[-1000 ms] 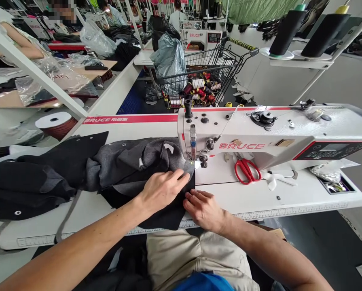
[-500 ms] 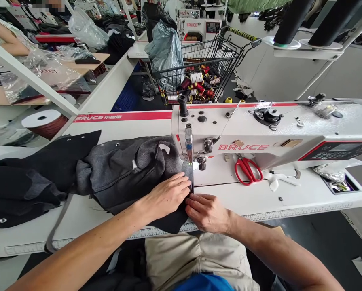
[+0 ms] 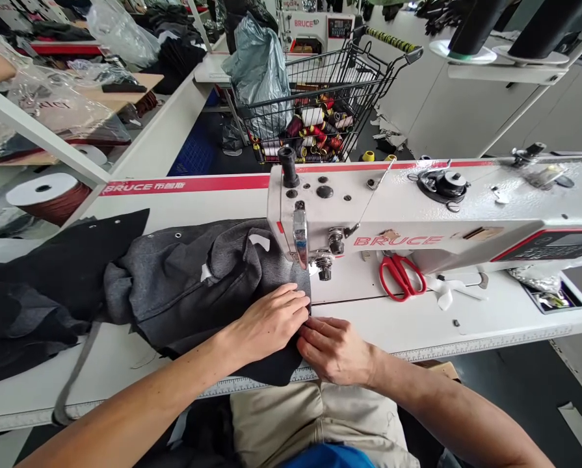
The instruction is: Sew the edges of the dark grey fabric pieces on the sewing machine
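A dark grey fabric piece [image 3: 173, 299] with metal eyelets lies bunched across the sewing table, its right edge running under the presser foot area of the white sewing machine [image 3: 398, 221]. My left hand [image 3: 274, 322] rests flat on this fabric just in front of the needle, fingers stretched toward the right edge. Close beside it, my right hand [image 3: 337, 351] pinches the fabric's edge between thumb and fingers. The fingertips of both hands nearly meet. The machine's head partly hides the needle and the foot.
Red-handled scissors [image 3: 400, 276] lie under the machine arm, beside a small white tool [image 3: 447, 289]. A grey strap [image 3: 79, 370] hangs over the table's front edge. Behind stands a wire cart [image 3: 320, 97] with thread spools. Large black thread cones [image 3: 480, 26] are at upper right.
The view has shifted slightly, so the table and machine sit a little differently in the picture. Both hands keep nearly the same place on the fabric.
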A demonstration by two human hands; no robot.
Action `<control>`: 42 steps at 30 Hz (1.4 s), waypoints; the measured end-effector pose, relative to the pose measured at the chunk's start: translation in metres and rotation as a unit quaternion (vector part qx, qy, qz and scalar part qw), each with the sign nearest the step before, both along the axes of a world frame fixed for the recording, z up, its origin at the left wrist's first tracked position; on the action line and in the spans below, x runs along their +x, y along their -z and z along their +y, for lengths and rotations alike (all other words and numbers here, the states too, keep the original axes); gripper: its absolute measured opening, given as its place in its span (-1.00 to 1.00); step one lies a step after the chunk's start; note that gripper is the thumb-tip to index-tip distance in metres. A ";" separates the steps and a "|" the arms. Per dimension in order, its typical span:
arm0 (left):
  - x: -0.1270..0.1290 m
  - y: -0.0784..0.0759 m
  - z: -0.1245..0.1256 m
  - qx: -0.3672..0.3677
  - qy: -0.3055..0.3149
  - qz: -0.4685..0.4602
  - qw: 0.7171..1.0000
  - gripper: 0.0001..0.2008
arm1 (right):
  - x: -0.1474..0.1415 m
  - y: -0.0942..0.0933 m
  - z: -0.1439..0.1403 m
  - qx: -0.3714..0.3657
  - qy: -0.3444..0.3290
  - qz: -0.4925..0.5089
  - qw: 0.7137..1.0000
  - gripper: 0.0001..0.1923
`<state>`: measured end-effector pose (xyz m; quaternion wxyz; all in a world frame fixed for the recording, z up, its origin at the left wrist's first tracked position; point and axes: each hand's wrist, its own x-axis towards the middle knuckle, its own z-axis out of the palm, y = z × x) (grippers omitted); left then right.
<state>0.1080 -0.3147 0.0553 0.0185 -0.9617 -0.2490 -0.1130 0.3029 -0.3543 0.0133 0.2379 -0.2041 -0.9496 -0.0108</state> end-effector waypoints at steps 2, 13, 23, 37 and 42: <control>0.000 0.001 0.000 0.004 -0.002 0.009 1.000 -0.82 | -0.001 -0.002 0.000 0.002 0.000 0.003 1.000 -0.76; 0.000 -0.003 0.005 0.014 -0.020 0.019 1.000 -0.81 | -0.005 -0.003 0.003 -0.057 0.019 0.029 0.998 -0.77; 0.000 -0.001 0.025 0.030 -0.048 0.030 0.998 -0.84 | -0.012 -0.005 0.008 -0.092 0.086 0.006 0.992 -0.69; 0.020 0.006 0.032 0.002 -0.131 0.029 0.991 -0.89 | -0.013 -0.013 0.012 -0.153 0.114 -0.029 0.981 -0.47; -0.001 -0.016 0.002 -0.032 -0.156 -0.015 0.987 -0.73 | -0.011 -0.010 0.009 -0.146 0.116 -0.027 0.982 -0.38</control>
